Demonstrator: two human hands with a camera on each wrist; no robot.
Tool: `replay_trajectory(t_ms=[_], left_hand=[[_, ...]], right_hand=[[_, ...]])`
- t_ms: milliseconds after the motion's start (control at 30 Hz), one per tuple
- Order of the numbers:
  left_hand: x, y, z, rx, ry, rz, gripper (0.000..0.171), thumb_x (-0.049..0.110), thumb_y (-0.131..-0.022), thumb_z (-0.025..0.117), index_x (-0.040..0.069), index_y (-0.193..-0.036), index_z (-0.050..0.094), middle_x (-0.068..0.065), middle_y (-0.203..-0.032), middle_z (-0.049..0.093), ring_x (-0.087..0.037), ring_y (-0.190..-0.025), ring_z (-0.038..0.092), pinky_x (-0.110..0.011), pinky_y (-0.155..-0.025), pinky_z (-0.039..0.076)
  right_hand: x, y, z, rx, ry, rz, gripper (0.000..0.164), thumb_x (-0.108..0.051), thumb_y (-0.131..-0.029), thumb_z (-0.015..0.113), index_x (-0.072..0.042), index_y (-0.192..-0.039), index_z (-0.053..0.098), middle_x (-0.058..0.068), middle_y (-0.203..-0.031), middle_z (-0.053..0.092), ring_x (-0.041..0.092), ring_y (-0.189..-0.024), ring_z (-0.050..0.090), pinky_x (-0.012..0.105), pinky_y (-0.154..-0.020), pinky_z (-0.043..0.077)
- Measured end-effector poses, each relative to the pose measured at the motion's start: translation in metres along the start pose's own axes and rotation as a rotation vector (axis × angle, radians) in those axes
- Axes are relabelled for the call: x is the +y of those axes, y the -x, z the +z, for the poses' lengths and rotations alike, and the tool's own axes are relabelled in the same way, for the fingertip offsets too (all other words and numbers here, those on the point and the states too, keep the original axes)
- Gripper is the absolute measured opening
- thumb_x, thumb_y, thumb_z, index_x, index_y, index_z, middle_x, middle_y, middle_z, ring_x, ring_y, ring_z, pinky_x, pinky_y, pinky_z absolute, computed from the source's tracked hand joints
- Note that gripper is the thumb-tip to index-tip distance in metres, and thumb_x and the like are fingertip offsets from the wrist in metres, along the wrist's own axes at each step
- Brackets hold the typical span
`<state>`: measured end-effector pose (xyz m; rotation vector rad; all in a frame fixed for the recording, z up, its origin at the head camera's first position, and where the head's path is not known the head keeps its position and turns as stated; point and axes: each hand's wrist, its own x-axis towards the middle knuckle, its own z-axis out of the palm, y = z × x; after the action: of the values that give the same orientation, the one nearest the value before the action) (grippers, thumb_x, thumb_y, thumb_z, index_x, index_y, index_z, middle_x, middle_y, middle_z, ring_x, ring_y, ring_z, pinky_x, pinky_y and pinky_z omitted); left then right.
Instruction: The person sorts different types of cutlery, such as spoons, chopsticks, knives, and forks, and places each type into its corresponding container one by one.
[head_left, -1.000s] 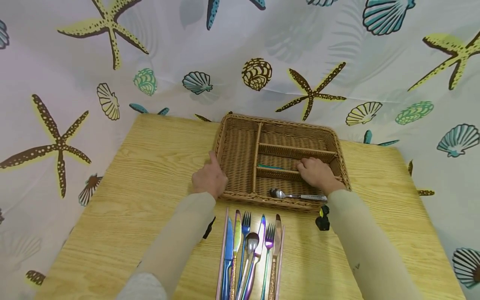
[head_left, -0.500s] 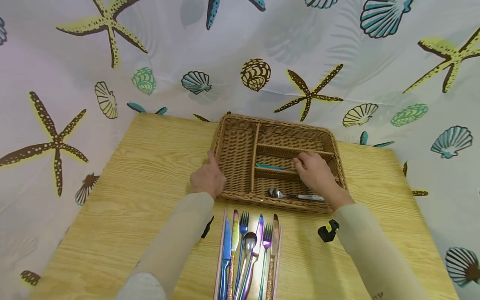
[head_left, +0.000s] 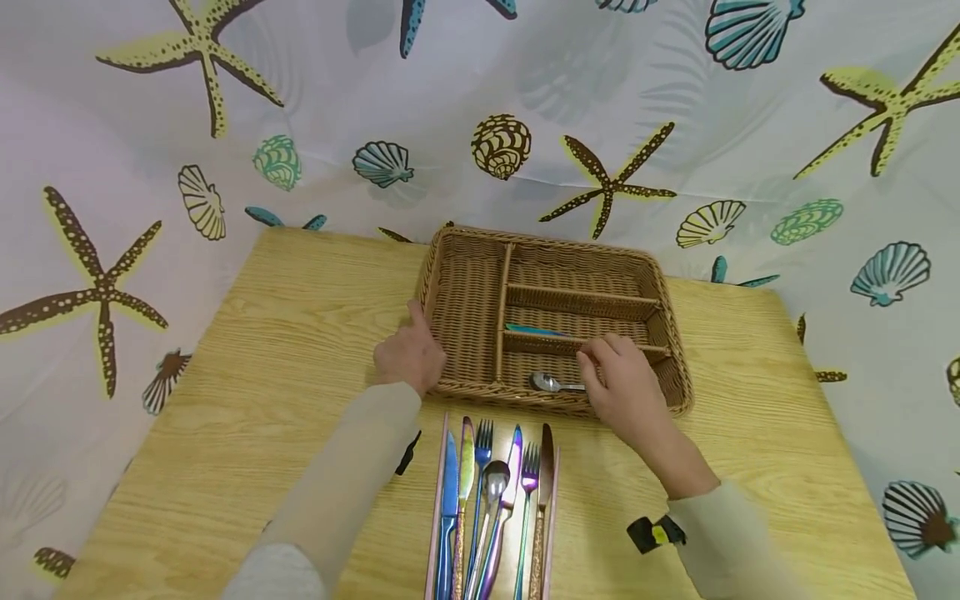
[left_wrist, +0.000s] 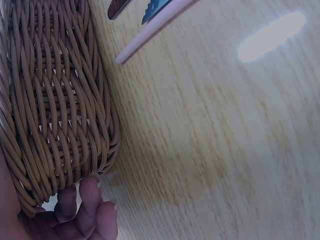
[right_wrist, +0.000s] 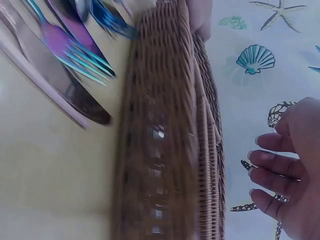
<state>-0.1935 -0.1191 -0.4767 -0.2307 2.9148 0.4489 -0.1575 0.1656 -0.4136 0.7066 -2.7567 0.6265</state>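
Note:
A brown wicker cutlery basket with several compartments sits at the table's back. My left hand grips its left side near the front corner; in the left wrist view the fingers curl against the corner's wickerwork. Above the basket's front right part hovers my right hand, its fingers loosely bent and nothing between them in the right wrist view. A blue-green piece of cutlery lies in the middle compartment, its kind not clear. In the front compartment a silver spoon shows its bowl; my right hand hides its handle.
In front of the basket, a pink-edged tray holds several knives, forks such as the purple fork, and a spoon. The wooden table meets a shell-and-starfish patterned cloth behind.
My right hand has lifted out of the middle compartment and drawn back toward the front right of the basket, over the spoon's handle. My left hand has stayed on the basket.

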Motion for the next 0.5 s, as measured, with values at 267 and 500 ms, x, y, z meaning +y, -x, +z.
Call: replay_trajectory(t_ms=[267, 500], left_hand=[[0.0, 0.0, -0.001, -0.017, 0.009, 0.008, 0.07, 0.027, -0.092, 0.034, 0.005, -0.143, -0.008, -0.003, -0.046, 0.049, -0.013, -0.034, 0.033, -0.03, -0.033, 0.026], [0.001, 0.0, -0.003, -0.059, 0.029, -0.008, 0.072, 0.029, -0.093, 0.035, 0.006, -0.143, -0.011, -0.004, -0.048, 0.052, -0.014, -0.035, 0.038, -0.032, -0.035, 0.028]], right_hand=[[-0.012, 0.053, 0.007, -0.055, -0.087, 0.125, 0.011, -0.019, -0.094, 0.051, -0.013, -0.092, 0.06, -0.005, -0.077, 0.054, 0.01, -0.065, 0.044, 0.03, -0.055, 0.041], [-0.024, 0.096, 0.018, -0.33, -0.132, 0.269, 0.013, -0.018, -0.09, 0.056, -0.017, -0.078, 0.06, -0.011, -0.056, 0.046, 0.006, -0.046, 0.038, 0.025, -0.043, 0.035]])
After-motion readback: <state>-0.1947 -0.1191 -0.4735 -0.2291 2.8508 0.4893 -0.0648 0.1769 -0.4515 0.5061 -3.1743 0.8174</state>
